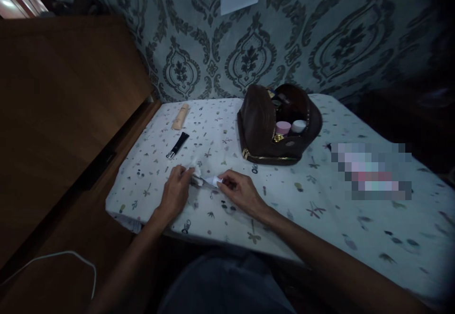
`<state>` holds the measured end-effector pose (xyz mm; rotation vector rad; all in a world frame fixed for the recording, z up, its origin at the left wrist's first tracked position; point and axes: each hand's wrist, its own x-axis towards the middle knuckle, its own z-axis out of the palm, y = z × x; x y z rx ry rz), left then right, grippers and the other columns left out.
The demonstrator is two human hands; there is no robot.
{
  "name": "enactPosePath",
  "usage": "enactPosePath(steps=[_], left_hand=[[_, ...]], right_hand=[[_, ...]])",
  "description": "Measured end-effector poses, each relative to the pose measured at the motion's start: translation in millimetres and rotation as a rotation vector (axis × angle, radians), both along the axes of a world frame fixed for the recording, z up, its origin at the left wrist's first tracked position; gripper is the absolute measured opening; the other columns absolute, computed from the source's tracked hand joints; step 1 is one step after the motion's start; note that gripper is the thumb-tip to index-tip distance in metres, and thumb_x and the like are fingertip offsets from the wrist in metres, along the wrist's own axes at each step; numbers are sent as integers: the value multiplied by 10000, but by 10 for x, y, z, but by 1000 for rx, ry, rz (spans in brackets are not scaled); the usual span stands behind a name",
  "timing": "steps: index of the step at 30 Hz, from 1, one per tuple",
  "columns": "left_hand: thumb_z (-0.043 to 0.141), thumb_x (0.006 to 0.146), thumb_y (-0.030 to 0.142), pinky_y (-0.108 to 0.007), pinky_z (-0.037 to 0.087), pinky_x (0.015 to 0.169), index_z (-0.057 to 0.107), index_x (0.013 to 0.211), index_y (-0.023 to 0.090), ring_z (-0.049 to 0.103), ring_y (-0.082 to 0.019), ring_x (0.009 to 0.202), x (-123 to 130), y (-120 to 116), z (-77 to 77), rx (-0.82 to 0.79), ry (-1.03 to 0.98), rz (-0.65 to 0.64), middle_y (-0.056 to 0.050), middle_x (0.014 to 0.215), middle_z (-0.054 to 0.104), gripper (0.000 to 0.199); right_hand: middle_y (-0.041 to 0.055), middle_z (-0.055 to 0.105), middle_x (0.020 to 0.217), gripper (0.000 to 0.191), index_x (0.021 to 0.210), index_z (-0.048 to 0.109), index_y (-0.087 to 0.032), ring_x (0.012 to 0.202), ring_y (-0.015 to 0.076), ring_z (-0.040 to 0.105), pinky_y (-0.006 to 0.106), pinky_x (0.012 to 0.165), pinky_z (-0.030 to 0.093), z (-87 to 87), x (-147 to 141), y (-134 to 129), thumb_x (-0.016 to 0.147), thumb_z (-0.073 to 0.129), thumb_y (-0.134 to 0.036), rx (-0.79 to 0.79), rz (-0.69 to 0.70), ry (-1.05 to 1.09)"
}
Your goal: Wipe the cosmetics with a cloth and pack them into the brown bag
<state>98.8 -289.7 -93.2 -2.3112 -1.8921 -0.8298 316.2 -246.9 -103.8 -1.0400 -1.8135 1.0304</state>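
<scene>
Pinched in my left hand (177, 188) is a crumpled white tissue (196, 170), low over the front left of the table. My right hand (243, 193) closes its fingertips round a small white tube (214, 181). The tube's thin end points left and meets the tissue; dim light and the fingers hide its exact shape. Just beyond my left hand lies a black tube with a silver cap (177, 145). Farther back rests a beige tube (180, 116). A brown cosmetic bag (258, 124) stands unzipped beyond my right hand, with a pink-lidded jar (283, 127) and a white-lidded jar (299, 125) inside.
A patterned white cloth (216, 131) covers the table. At the right, a pixelated object (371, 171) lies on it. Patterned wallpaper (199, 34) closes off the back, and a wooden cabinet (67, 96) flanks the left. A white cable (67, 252) curves at lower left.
</scene>
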Motion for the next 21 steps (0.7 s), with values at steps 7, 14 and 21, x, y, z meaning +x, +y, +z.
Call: enactPosePath(steps=[7, 14, 21], left_hand=[[440, 929, 173, -333, 502, 783, 651, 1105, 213, 547, -195, 866, -256, 149, 37, 55, -179, 49, -45, 925, 515, 278], [481, 927, 166, -313, 498, 799, 628, 1182, 208, 561, -184, 871, 31, 159, 149, 95, -316, 34, -35, 930, 527, 297], [444, 975, 181, -318, 492, 827, 563, 1249, 226, 572, -189, 932, 569, 27, 99, 90, -378, -230, -60, 985, 555, 302]], right_hand=[[-14, 589, 627, 242, 836, 659, -163, 572, 120, 522, 222, 512, 399, 36, 39, 44, 773, 656, -397, -217, 44, 144], [-5, 647, 596, 338, 786, 621, -168, 527, 124, 569, 253, 549, 468, 100, 33, 48, 715, 748, -473, -430, 118, 320], [-24, 632, 606, 342, 742, 560, -195, 562, 133, 594, 258, 586, 491, 49, -6, 67, 629, 805, -404, -569, 114, 546]])
